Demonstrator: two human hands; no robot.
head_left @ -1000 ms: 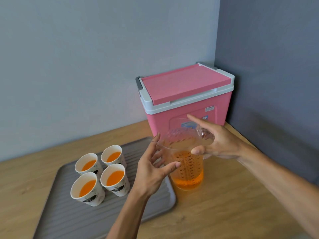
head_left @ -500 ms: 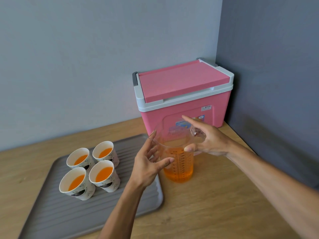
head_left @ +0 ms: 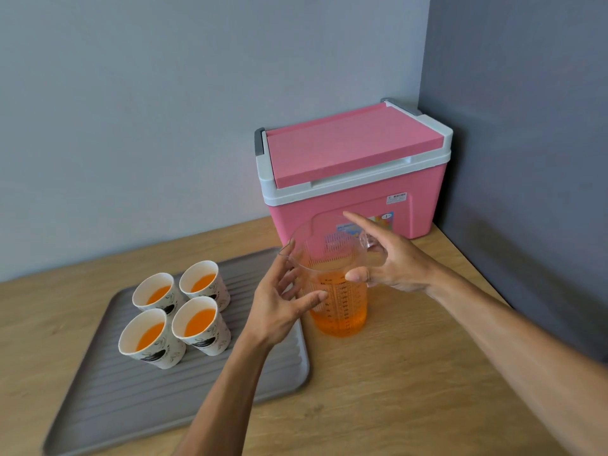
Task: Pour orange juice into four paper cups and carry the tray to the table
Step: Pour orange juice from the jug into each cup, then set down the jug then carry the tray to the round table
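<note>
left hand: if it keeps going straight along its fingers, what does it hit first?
Probably the measuring jug. The left hand has its fingers spread, pointing right and away, at or almost at the jug's side; contact can't be confirmed from this view.

I see my left hand (head_left: 279,307) and right hand (head_left: 391,264) spread loosely around the clear jug (head_left: 335,291) of orange juice on the worktop (head_left: 411,373); four filled paper cups (head_left: 177,314) sit on the grey tray (head_left: 131,399).

The tray (head_left: 98,406) runs off the bottom edge, its near corner lost. The left hand (head_left: 279,307) covers part of the jug (head_left: 339,291); its handle hides behind the right hand (head_left: 394,264). Cooler (head_left: 355,179) labels are unreadable.
</note>
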